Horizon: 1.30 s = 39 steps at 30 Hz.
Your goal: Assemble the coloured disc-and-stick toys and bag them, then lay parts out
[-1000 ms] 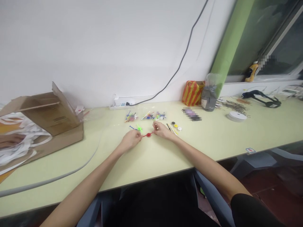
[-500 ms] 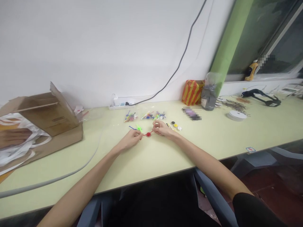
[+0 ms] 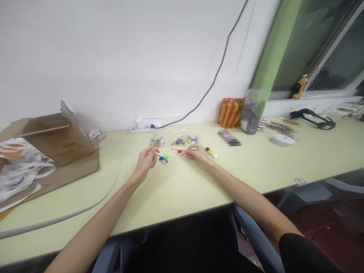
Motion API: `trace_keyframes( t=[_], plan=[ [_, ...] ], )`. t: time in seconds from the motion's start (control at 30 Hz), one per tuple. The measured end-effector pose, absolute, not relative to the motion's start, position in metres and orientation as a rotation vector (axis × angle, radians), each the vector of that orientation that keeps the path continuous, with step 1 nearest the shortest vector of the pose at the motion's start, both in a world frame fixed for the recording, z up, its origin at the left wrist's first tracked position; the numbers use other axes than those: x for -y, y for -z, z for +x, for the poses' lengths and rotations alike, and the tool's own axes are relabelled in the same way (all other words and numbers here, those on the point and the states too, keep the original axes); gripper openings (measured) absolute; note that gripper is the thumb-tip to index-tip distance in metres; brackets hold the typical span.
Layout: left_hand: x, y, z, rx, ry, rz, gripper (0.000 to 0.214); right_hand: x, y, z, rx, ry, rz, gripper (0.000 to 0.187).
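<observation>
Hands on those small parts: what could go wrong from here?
The thin red stick pinched in the right hand might slip and drop among the loose parts. The small round pots sit right beside that hand and could get knocked. The small blue and green plastic pieces lie loose near the left hand, so could be nudged.

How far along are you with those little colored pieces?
Looks done: a blue-and-green piece lies apart on the table. In hand: the right hand holds a red stick with a red disc. Left: the bags of colored parts and small round pots.
</observation>
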<state>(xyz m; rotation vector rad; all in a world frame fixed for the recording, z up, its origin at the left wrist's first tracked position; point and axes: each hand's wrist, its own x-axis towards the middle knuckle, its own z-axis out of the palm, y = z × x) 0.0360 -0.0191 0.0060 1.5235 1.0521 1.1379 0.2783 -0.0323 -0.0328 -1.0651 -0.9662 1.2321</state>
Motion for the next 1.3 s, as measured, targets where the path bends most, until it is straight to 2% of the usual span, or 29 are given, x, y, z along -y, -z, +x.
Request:
trace_keyframes(
  t=[0.27, 0.33, 0.47, 0.6, 0.73, 0.97, 1.07, 1.17, 1.3],
  plan=[
    [0.021, -0.002, 0.043, -1.037, -1.078, 1.645, 0.025, 0.033, 0.038, 0.261, 1.405, -1.082, -1.156, 0.013],
    [0.022, -0.001, 0.044, -1.04, -1.07, 1.691, 0.025, 0.033, 0.033, 0.263, 1.587, -0.867, -1.252, 0.014],
    [0.026, -0.001, 0.044, -1.052, -1.04, 1.855, 0.026, 0.032, 0.014, 0.295, 1.756, -0.181, -1.58, 0.017],
    [0.034, 0.002, 0.046, -1.09, -0.925, 2.121, 0.026, 0.032, 0.005, 0.344, 1.824, 0.09, -1.927, 0.028],
    [0.039, 0.006, 0.047, -1.122, -0.78, 2.455, 0.023, 0.03, 0.013, 0.372, 1.813, 0.004, -2.15, 0.03],
    [0.038, 0.006, 0.046, -1.152, -0.729, 2.579, 0.025, 0.021, 0.01, 0.372, 1.739, -0.037, -2.118, 0.021],
    [0.038, 0.007, 0.046, -1.134, -0.716, 2.599, 0.026, 0.022, 0.007, 0.358, 1.837, -0.121, -1.779, 0.014],
    [0.039, 0.007, 0.046, -1.068, -0.663, 2.641, 0.026, 0.027, 0.01, 0.332, 2.02, -0.433, -1.274, 0.01],
    [0.044, 0.004, 0.047, -1.003, -0.566, 2.69, 0.029, 0.032, 0.014, 0.308, 2.211, -0.688, -1.061, 0.011]
  ],
)
